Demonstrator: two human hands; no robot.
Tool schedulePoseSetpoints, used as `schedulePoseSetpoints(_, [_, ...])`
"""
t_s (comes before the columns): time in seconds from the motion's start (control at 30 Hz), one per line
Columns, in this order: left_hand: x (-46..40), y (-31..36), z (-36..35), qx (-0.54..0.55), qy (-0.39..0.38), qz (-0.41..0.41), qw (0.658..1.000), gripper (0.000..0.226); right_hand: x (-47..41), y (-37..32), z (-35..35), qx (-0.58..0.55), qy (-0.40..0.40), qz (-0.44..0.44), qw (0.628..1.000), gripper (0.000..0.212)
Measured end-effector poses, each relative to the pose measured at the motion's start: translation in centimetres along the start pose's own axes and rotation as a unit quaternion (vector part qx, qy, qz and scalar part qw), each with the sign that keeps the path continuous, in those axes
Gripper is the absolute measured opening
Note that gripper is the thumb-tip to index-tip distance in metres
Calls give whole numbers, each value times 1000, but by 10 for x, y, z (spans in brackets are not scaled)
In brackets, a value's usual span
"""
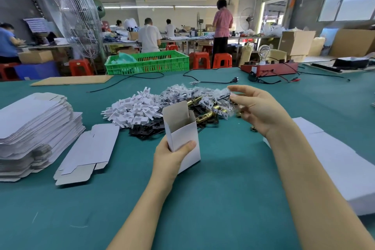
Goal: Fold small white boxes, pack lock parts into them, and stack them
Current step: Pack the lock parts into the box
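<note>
My left hand grips a small white box, folded up with its top flap open, just above the green table. My right hand hovers over the heap of lock parts, pinching a clear plastic bag of small parts between thumb and fingers. The heap holds white plastic pieces, black plates, brass latches and bagged parts. A tall stack of flat white box blanks stands at the left, with one loose blank beside it.
More flat white sheets lie under my right forearm at the right edge. At the back of the table are a cardboard sheet, black cables, a red test board with a bulb and a green crate. People work at far benches.
</note>
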State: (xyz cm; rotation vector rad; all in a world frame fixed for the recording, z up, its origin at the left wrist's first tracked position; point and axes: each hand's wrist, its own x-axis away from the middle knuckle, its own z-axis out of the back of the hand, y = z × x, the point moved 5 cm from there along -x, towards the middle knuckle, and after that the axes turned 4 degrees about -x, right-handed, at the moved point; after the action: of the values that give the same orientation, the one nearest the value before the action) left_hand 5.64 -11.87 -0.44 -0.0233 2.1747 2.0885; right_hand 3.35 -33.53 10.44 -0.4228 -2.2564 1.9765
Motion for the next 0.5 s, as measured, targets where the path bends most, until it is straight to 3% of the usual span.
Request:
schedulePoseSetpoints(0.23, [5, 1, -3, -13, -2, -24, 1000, 28, 14, -21, -7, 2, -47, 31, 998, 28])
schedulePoseSetpoints(0.33, [7, 3, -6, -28, -7, -38, 999, 29, 21, -28, -11, 50, -77, 28, 995, 26])
schedulePoseSetpoints(0.4, [9, 5, -9, -39, -25, -50, 998, 31, 27, -32, -16, 85, -124, 32, 988, 14])
schedulePoseSetpoints(0.5, [11, 7, -14, -37, -57, -62, 996, 33, 35, -38, -24, 183, -164, 65, 967, 20])
